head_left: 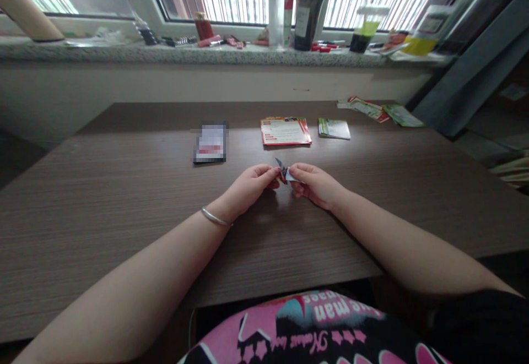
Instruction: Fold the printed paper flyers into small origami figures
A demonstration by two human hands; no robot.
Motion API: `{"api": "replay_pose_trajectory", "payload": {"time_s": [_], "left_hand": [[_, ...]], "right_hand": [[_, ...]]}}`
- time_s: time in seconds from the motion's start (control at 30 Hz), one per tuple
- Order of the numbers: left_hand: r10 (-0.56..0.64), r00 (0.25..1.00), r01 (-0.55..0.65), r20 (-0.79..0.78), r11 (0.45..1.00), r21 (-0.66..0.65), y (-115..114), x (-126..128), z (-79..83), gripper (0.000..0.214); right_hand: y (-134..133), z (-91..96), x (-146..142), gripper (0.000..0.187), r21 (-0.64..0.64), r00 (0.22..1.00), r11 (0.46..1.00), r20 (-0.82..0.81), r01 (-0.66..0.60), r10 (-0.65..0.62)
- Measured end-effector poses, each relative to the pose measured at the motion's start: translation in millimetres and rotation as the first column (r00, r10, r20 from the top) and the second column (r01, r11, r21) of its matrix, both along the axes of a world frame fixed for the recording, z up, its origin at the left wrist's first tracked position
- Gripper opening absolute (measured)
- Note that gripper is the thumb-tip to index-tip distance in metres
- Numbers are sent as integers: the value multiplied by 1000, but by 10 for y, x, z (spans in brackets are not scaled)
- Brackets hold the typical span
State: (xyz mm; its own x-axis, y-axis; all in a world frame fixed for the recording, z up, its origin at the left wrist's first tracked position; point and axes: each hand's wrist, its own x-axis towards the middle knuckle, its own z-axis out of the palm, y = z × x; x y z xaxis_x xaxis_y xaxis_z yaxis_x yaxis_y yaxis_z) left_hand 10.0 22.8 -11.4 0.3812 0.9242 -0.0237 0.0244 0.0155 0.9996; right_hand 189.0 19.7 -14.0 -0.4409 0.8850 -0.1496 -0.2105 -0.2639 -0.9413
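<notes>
My left hand and my right hand meet above the middle of the table. Between their fingertips is a small piece of folded paper, dark and red with a whitish part on the right side. Both hands pinch it, thumbs on top. Its exact shape is partly hidden by the fingers. Just beyond the hands lies a stack of red-edged printed cards. Right of that stack is a smaller pile of green and white cards.
A blurred-out dark rectangular item lies left on the brown table. Torn green and red paper pieces lie at the back right. Bottles and a dark cup line the stone windowsill. A grey curtain hangs right.
</notes>
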Motion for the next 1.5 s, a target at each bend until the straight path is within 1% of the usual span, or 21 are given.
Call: {"api": "replay_pose_trajectory", "payload": {"time_s": [0.1, 0.17, 0.23, 0.37, 0.43, 0.63, 0.73, 0.93, 1.1, 1.23, 1.33, 1.4, 1.5], "left_hand": [[7, 1000, -7, 11, 1000, -31, -5, -9, 7, 35], [11, 1000, -10, 25, 999, -35, -1, -15, -1, 33], [16, 999, -14, 51, 999, -45, 5, -20, -18, 31], [89, 992, -82, 90, 994, -74, 3, -18, -37, 30], [103, 989, -92, 109, 991, -101, -5, -15, -28, 30], [54, 984, -13, 172, 972, -234, 15, -56, 27, 29], [23, 981, 33, 192, 958, -285, 44, -97, 37, 28], [-1, 974, 67, 225, 956, -286, 79, -133, 23, 26], [-43, 957, 134, 286, 942, -308, 92, -134, 19, 27], [-57, 950, 162, 306, 929, -332, 101, -137, 5, 26], [-65, 939, 180, 336, 928, -326, 108, -137, -18, 27], [-62, 939, 176, 339, 931, -318, 106, -132, -28, 28], [-41, 953, 134, 301, 946, -296, 86, -117, -22, 30]], "right_hand": [[6, 5, -3, 37, -49, 997, 996, 12, 78, -77], [12, 13, -4, 36, -78, 994, 991, 30, 106, -104], [20, 25, -4, 33, -105, 993, 988, 26, 113, -111], [36, 38, -4, 19, -162, 995, 982, -10, 100, -103], [45, 31, -5, 14, -186, 995, 978, -1, 96, -97], [52, 28, -1, 11, -214, 991, 968, -7, 131, -135], [51, 43, 9, 11, -238, 993, 964, -7, 115, -121], [66, 43, 44, 6, -254, 994, 962, -17, 97, -105], [72, 33, 68, 7, -267, 995, 961, -47, 75, -90], [82, 11, 75, 11, -281, 992, 959, -106, 32, -64], [89, -1, 78, 14, -290, 990, 957, -133, 13, -54], [87, 2, 78, 14, -281, 990, 960, -128, 13, -51], [77, 15, 69, 12, -244, 993, 969, -102, 37, -64]]}}
